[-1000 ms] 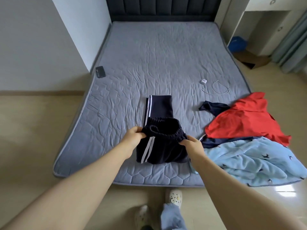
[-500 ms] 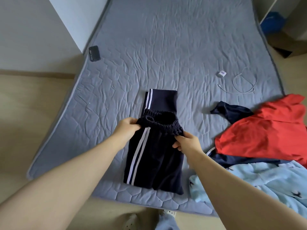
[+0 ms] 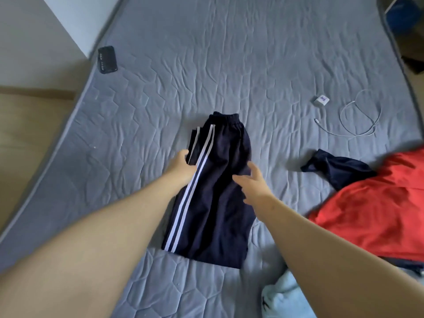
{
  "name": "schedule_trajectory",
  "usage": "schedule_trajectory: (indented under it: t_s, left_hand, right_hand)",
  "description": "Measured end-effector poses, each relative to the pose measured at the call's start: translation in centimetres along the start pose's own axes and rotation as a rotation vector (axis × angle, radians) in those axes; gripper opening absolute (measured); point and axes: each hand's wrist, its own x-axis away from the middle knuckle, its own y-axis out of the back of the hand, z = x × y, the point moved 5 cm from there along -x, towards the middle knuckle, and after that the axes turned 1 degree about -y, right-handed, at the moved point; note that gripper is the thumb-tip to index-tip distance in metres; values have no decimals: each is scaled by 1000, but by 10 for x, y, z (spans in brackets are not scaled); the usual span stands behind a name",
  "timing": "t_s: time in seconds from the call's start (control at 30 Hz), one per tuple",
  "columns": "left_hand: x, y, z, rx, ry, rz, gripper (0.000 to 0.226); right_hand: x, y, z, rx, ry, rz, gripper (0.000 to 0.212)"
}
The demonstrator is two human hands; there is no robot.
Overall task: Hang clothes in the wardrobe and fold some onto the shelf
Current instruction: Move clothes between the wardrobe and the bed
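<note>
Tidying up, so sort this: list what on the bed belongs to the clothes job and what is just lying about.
Job: striped trousers, red garment, pale blue garment, dark garment beside the red one.
Lying about: black device, charger plug, cable.

Navy trousers (image 3: 213, 191) with twin white side stripes; grey mattress (image 3: 229, 65) quilted in irregular polygons; red garment (image 3: 378, 207); pale blue cloth (image 3: 284, 299) with dark bird motifs; white cable (image 3: 358, 134); black device (image 3: 107, 59).
</note>
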Motion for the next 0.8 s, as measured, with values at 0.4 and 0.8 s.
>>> schedule_trajectory:
  t_s: [0.4, 0.8]
  left_hand:
    - [8, -66, 159, -304, 215, 29, 58]
    - [14, -69, 215, -260, 259, 66, 58]
  right_hand:
    - [-30, -8, -172, 250, -374, -308, 59]
    - [-31, -23, -229, 233, -483, -407, 63]
